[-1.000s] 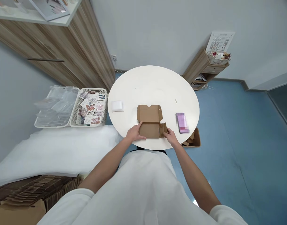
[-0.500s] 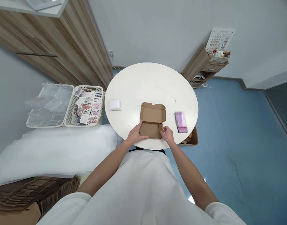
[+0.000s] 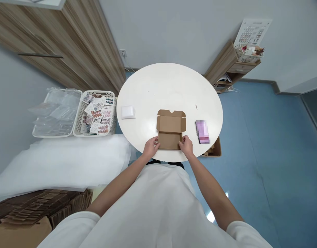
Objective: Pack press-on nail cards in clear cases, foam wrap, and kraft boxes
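A small brown cardboard box lies open near the front edge of the round white table, its lid flap standing back. My left hand grips the box's left side with curled fingers. My right hand pinches the right side in the same way. A white pad lies at the table's left. A purple phone lies at the right of the box.
Left of the table stand a basket of nail-art cards and a tray of clear bags. White foam sheeting and stacked flat cardboard lie lower left. A wooden cabinet and a side shelf stand against the wall.
The right side flap, open a second ago, is now folded in. My left hand has shifted from the box's floor to its left side. Both hands now clasp the box ends.
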Available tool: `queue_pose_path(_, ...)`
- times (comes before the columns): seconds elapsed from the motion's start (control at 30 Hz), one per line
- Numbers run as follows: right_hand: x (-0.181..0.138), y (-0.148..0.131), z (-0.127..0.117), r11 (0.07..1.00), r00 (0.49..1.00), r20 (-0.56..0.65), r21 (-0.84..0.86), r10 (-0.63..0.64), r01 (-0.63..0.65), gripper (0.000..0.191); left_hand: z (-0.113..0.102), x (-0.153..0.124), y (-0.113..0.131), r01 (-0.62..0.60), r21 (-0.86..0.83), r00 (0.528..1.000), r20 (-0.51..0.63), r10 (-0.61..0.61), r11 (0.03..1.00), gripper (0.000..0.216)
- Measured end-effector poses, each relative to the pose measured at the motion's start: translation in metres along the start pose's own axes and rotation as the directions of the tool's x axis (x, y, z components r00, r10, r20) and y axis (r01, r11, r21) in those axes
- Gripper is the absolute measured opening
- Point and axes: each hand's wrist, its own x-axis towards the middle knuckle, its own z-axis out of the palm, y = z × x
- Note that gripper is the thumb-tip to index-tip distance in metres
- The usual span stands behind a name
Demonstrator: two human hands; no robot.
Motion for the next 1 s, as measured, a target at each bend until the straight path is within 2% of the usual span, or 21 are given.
queue_pose_path(0.17, 0.005, 0.003, -0.004, 1.0, 1.0, -0.017, 0.005, -0.003, 0.003, 0.022, 0.003, 0.007, 0.005, 0.034, 0.004, 0.999, 0.011, -0.034, 0.999, 0.041)
queue_pose_path(0.33, -0.008, 0.009, -0.011, 0.993, 0.997, 0.057, 0.101, 0.047, -0.053, 0.036, 0.006, -0.002, 0.003, 0.145, -0.065, 0.989, 0.047, -0.142, 0.987, 0.045)
queue_pose_path(0.53, -0.023, 0.024, -0.012, 0.965, 0.991, 0.124, 0.249, 0.058, -0.088, 0.041, 0.02, -0.011, 0.004, 0.178, -0.086, 0.984, 0.024, -0.177, 0.98, 0.044)
queue_pose_path(0.77, -0.007, 0.029, -0.021, 0.85, 0.976, 0.207, 0.5, 0.067, -0.164, 0.043, 0.034, 0.009, 0.019, 0.187, -0.089, 0.982, -0.023, -0.19, 0.978, 0.039)
queue_pose_path(1.0, 0.0, 0.039, -0.032, 0.846, 0.957, 0.287, 0.503, 0.03, -0.177, 0.049, 0.043, 0.01, 0.03, 0.265, -0.093, 0.961, -0.06, -0.271, 0.96, 0.039)
